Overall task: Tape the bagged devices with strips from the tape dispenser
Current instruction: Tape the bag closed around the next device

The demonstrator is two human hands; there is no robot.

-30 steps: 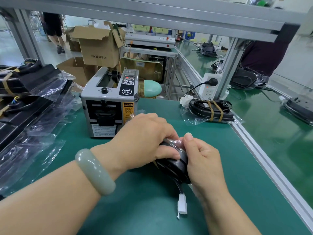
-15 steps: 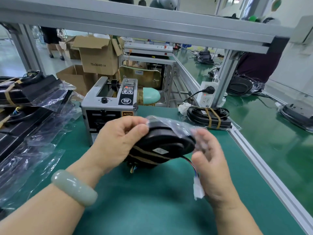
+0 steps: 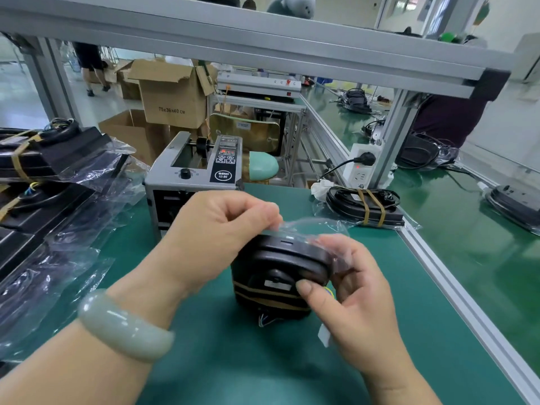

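Curling its fingers, the left hand [image 3: 222,238] pinches the top edge of the clear bag [image 3: 309,226] between thumb and forefinger, knuckles turned up. A pale green bracelet [image 3: 122,331] sits on that wrist. The right hand [image 3: 359,290] grips the right side of the device [image 3: 274,267] through the plastic, with its fingers curled behind and its thumb [image 3: 308,289] pressed on the front face beside a small white label.

Both hands hold the device just in front of the dispenser [image 3: 201,171], low over the green mat [image 3: 233,361]. Whether its bottom edge touches the mat cannot be told.

The device is black and rounded. It stands on edge, tipped back a little, with a raised ring round a flatter middle. Two tan strips [image 3: 271,299] cross its lower part. Thin coloured wires [image 3: 266,318] poke out beneath it, and a white connector [image 3: 324,337] hangs under the right hand. The bag lies loose and bunched over the top.

To the right of the dispenser a second device [image 3: 365,203] lies flat in its bag, bound by two tan bands. To the left of the dispenser is a stack [image 3: 43,171] of more bagged black devices.
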